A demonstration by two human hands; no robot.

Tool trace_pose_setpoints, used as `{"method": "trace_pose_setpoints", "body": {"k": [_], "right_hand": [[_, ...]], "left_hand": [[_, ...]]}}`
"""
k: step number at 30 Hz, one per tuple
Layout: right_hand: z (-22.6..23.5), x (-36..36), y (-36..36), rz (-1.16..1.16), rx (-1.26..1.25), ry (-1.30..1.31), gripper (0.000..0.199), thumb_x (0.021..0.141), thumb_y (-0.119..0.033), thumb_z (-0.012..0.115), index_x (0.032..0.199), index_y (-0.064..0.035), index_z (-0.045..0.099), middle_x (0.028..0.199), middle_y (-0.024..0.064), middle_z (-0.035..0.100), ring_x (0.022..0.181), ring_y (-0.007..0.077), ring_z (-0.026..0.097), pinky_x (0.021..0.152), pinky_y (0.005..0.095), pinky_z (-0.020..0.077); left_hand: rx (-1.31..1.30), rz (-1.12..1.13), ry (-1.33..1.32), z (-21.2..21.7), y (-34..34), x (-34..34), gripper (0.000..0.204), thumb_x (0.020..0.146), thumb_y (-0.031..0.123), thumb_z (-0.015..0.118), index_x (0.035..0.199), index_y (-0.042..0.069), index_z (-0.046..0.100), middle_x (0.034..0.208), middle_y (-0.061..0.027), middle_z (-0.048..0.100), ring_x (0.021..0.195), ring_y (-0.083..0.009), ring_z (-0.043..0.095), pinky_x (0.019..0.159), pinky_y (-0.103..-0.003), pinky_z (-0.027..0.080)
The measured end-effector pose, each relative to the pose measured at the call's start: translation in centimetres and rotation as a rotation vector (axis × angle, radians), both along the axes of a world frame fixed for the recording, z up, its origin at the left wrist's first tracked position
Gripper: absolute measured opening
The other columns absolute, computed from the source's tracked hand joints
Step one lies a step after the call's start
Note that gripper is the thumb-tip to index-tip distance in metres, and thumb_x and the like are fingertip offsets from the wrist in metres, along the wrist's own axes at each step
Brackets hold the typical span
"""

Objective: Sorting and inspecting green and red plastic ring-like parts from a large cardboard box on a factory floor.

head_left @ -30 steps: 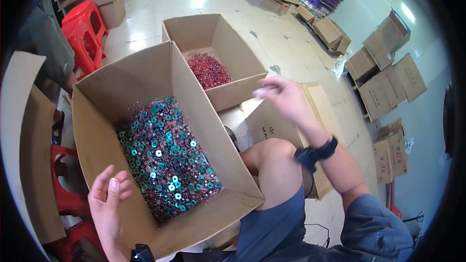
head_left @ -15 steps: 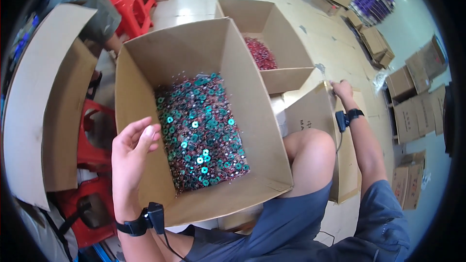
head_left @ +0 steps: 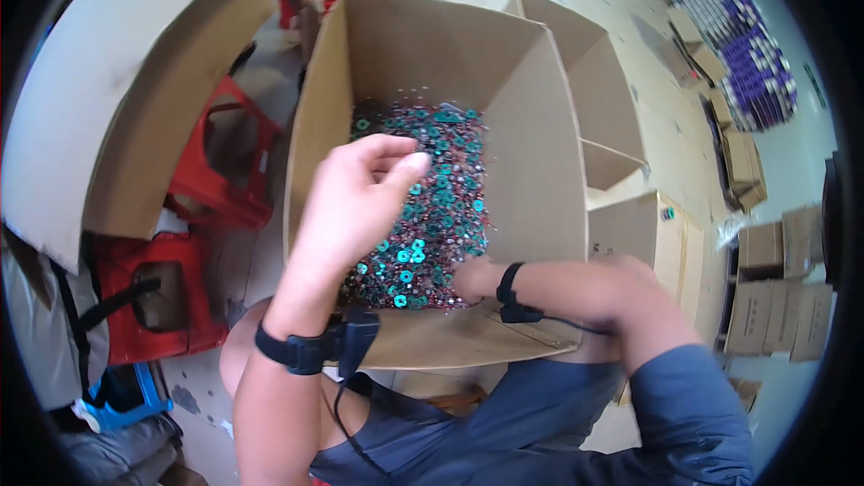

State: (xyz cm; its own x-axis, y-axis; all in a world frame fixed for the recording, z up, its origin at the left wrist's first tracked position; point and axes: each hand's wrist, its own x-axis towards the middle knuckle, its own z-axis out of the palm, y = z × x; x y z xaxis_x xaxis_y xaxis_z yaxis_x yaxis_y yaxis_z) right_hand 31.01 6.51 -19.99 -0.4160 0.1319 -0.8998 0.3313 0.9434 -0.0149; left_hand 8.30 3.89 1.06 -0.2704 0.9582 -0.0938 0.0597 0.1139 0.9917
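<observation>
A deep cardboard box [head_left: 531, 153] stands in front of me, its floor covered with small loose pieces [head_left: 441, 180]: shiny green discs with holes among tiny red and silvery bits. My left hand [head_left: 360, 193] is over the pieces, fingers curled and thumb drawn toward the index finger; anything between them is too small to make out. My right hand [head_left: 474, 279] reaches over the box's right wall, down to the pieces at the near right corner. Its fingers are hidden and blurred. Each wrist wears a black strap with a small device and cable.
Behind the box on the right stands another open carton [head_left: 585, 63]. A lower carton [head_left: 630, 229] beside my right knee has a small green piece [head_left: 668, 213] on its edge. Red plastic stools [head_left: 162, 297] and a large cardboard panel [head_left: 144, 117] are at left. Stacked cartons [head_left: 778, 315] line the right wall.
My right hand has left the lower carton's edge on the right and gone down into the box. My left hand has moved right and up over the pieces. The view has shifted.
</observation>
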Motion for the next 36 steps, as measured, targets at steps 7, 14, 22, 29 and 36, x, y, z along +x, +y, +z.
{"method": "trace_pose_setpoints", "body": {"k": [7, 14, 22, 29, 36], "right_hand": [[-5.9, 3.1, -0.3, -0.300, 0.108, 0.131, 0.024, 0.088, -0.021, 0.055, 0.101, -0.0115, 0.073, 0.108, 0.0126, 0.068, 0.103, 0.0291, 0.066, 0.083, 0.0408, 0.0545], [-3.6, 2.0, 0.0, -0.211, 0.047, 0.190, 0.022, 0.085, -0.015, 0.056, 0.096, -0.0086, 0.073, 0.107, 0.0149, 0.069, 0.100, 0.0306, 0.067, 0.081, 0.0422, 0.0553], [-5.7, 3.5, 1.2, -0.311, 0.077, 0.193, 0.026, 0.084, -0.020, 0.058, 0.099, -0.0044, 0.072, 0.104, 0.0167, 0.069, 0.098, 0.0329, 0.067, 0.084, 0.0425, 0.0546], [6.2, -2.2, 2.2, -0.616, -0.003, 0.389, 0.034, 0.092, -0.033, 0.054, 0.095, -0.0036, 0.070, 0.096, 0.0181, 0.070, 0.093, 0.0346, 0.067, 0.085, 0.0463, 0.0526], [20.1, -4.0, 3.9, -0.983, -0.420, 0.767, 0.033, 0.101, -0.024, 0.045, 0.095, 0.0002, 0.066, 0.091, 0.0146, 0.069, 0.089, 0.0212, 0.067, 0.082, 0.0345, 0.0544]], "left_hand": [[0.036, 0.038, 0.073, 1.8, -1.1, -0.6, 0.026, 0.085, 0.017, 0.069, 0.100, -0.004, 0.067, 0.086, -0.0156, 0.071, 0.079, -0.0194, 0.070, 0.075, -0.030, 0.054], [0.043, 0.034, 0.103, 0.2, -0.7, 0.1, 0.026, 0.085, 0.017, 0.070, 0.100, -0.004, 0.068, 0.087, -0.0160, 0.071, 0.079, -0.0201, 0.070, 0.076, -0.031, 0.055], [0.048, -0.009, 0.089, 1.3, -1.7, 0.7, 0.027, 0.086, 0.017, 0.068, 0.103, -0.004, 0.068, 0.086, -0.0153, 0.072, 0.079, -0.0189, 0.070, 0.076, -0.031, 0.055], [-0.011, -0.016, 0.069, 0.1, -1.7, 0.5, 0.026, 0.088, 0.018, 0.067, 0.103, -0.003, 0.068, 0.084, -0.0137, 0.071, 0.076, -0.0166, 0.068, 0.073, -0.030, 0.054], [-0.234, 0.107, 0.211, -2.9, -1.3, 0.5, 0.039, 0.096, 0.032, 0.053, 0.110, -0.002, 0.064, 0.094, -0.0187, 0.069, 0.086, -0.0231, 0.067, 0.077, -0.035, 0.052]]}}
